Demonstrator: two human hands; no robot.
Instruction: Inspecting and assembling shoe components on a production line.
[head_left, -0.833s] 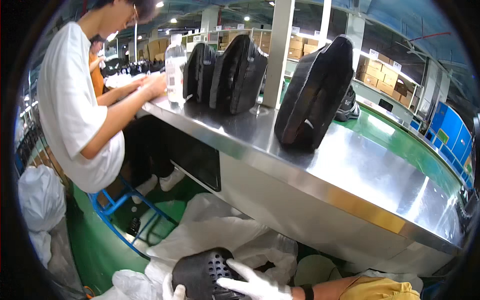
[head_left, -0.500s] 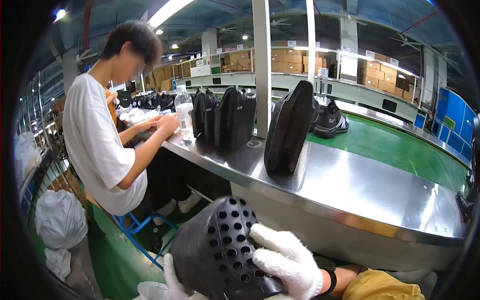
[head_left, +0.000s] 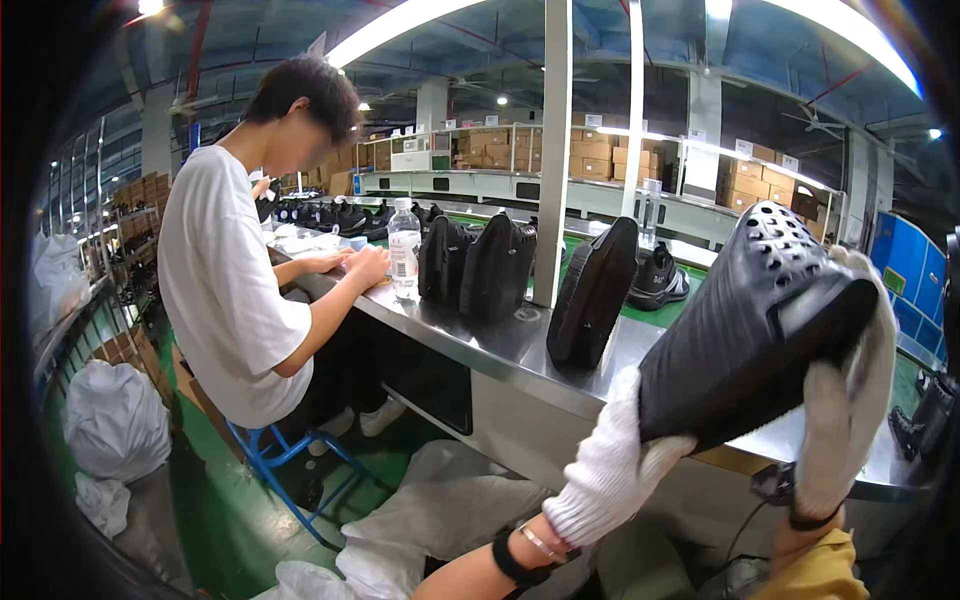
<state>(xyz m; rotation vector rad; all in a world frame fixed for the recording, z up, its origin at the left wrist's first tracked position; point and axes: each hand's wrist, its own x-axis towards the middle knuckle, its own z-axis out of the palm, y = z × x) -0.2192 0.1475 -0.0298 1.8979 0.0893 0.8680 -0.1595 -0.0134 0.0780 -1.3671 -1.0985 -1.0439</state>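
A large black clog (head_left: pixel 720 350) with round holes in its upper is lifted over the steel bench, tilted with its holed end up and to the right. White knitted gloves cover both my hands. My left hand (head_left: pixel 620 460) is closed around the clog's lower left end, the thumb along its underside. Around the upper right end grips my right hand (head_left: pixel 850 390), its fingers partly hidden behind the clog. Just left of the clog, a black shoe (head_left: pixel 592 295) stands on end on the bench, touched by neither hand.
On the steel bench (head_left: pixel 450 335) more black shoes (head_left: pixel 495 265) stand beside a clear bottle (head_left: pixel 404 250). A co-worker (head_left: pixel 235 270) sits at the left on a blue stool (head_left: pixel 265 455). A white post (head_left: pixel 553 150) rises from the bench. White bags (head_left: pixel 118 415) lie lower left.
Both hands have raised the clog from low in front of me, up and to the right, and turned it. My left hand, mostly hidden before, now shows. The view has shifted slightly.
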